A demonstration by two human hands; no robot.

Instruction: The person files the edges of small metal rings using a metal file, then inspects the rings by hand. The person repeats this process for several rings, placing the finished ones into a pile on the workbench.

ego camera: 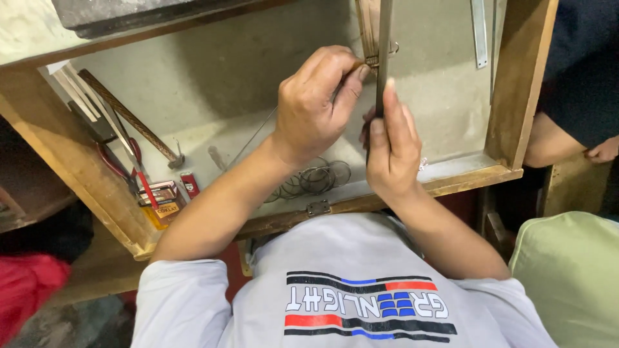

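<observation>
Left hand [316, 103] pinches a small metal piece [372, 61] between thumb and fingers, held against a thin dark metal bar [384, 45] above the wooden desk [451, 182]. Right hand [392, 145] is clenched around the bar's lower end — thumb up along it. Wire rings [317, 178] lie just below the hands; hammer [132, 119] and red-handled pliers [126, 169] sit well left.

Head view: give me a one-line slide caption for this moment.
Left hand pinches a small brass-coloured ring against a slim grey metal bar gripped by the right hand, above a shallow wooden tray.

Both hands [351, 119] on perhaps a metal strip [384, 45]
</observation>
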